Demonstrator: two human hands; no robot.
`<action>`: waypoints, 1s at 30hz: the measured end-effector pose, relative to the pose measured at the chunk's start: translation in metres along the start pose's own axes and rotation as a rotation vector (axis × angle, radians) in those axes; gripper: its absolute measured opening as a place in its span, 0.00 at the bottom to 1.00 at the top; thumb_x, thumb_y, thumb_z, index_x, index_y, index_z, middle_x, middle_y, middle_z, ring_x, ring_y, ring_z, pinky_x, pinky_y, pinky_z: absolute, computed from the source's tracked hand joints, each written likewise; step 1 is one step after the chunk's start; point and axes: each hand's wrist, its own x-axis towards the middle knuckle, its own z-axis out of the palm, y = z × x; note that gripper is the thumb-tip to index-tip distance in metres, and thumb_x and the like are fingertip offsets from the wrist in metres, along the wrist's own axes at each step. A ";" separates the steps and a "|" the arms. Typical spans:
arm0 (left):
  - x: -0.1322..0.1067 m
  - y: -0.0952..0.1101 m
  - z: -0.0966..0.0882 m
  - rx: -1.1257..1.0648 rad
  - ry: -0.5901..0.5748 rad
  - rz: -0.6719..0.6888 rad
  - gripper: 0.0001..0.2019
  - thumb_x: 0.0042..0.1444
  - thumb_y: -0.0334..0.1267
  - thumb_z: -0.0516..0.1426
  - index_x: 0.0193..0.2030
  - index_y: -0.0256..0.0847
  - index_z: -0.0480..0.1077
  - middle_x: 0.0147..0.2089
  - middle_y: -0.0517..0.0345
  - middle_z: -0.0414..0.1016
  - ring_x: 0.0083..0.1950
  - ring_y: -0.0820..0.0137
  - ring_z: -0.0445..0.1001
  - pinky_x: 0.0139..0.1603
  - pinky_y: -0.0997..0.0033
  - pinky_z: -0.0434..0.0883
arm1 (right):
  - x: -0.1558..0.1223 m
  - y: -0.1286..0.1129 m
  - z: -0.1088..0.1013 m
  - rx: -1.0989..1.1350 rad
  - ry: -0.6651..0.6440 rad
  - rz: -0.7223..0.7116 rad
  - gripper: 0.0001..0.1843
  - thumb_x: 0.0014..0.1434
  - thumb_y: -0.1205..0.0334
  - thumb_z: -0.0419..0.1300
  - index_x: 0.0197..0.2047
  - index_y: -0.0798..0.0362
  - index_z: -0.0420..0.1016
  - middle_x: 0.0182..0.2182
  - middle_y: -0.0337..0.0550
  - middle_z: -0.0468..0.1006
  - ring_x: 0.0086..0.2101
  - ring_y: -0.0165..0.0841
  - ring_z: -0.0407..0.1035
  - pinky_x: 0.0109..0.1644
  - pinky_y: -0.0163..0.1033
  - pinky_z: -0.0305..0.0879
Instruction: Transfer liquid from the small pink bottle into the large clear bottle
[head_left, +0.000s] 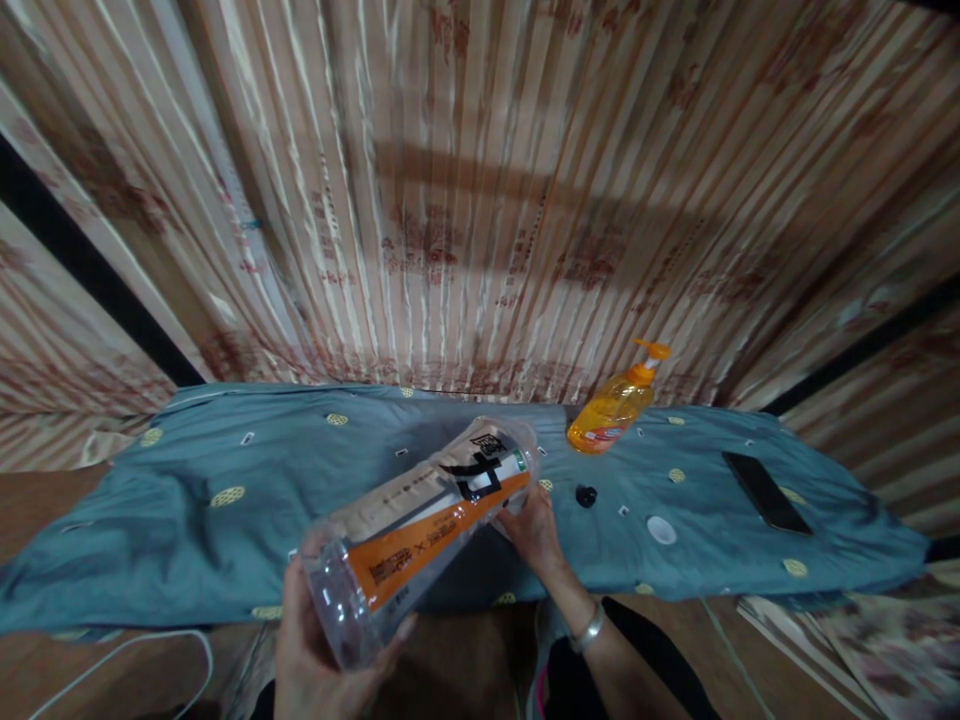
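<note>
A large clear plastic bottle [442, 510] with an orange, white and black label is held tilted above the blue cloth, its far end up and to the right. My left hand [319, 650] is wrapped round its near lower-left end. Near the far right end, my right hand [534, 530] grips the bottle from below and the side; a silver bracelet sits on that wrist. No liquid can be made out inside the bottle. Right of my right hand, a small black object [586, 496] and a round white lid-like disc [661, 530] lie on the cloth.
An orange pump bottle [611, 412] stands toward the back of the blue patterned cloth [187, 540]. A black phone-like slab [765, 492] lies at the right. Behind hangs a striped curtain [465, 230]. A white cable [150, 640] loops at lower left.
</note>
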 end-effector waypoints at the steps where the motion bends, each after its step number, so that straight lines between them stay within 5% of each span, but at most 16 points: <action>1: 0.000 0.000 0.000 -0.003 0.002 -0.004 0.50 0.26 0.51 0.75 0.60 0.42 0.66 0.54 0.50 0.76 0.60 0.49 0.77 0.56 0.55 0.78 | 0.000 0.000 0.000 -0.002 -0.001 0.000 0.13 0.56 0.59 0.66 0.45 0.48 0.72 0.39 0.50 0.80 0.44 0.51 0.75 0.53 0.67 0.72; 22: -0.001 0.003 0.001 0.017 0.018 0.024 0.50 0.25 0.53 0.75 0.59 0.44 0.67 0.52 0.52 0.76 0.55 0.49 0.79 0.53 0.54 0.80 | 0.002 -0.003 -0.004 0.027 -0.030 0.015 0.13 0.59 0.57 0.64 0.46 0.49 0.72 0.40 0.51 0.81 0.43 0.49 0.75 0.51 0.64 0.73; 30: -0.003 0.003 0.003 -0.018 0.028 0.031 0.48 0.25 0.50 0.75 0.58 0.43 0.68 0.49 0.55 0.77 0.52 0.56 0.80 0.49 0.63 0.81 | 0.001 -0.001 -0.003 0.019 -0.033 0.015 0.13 0.55 0.62 0.64 0.44 0.49 0.71 0.40 0.50 0.80 0.44 0.50 0.75 0.53 0.63 0.71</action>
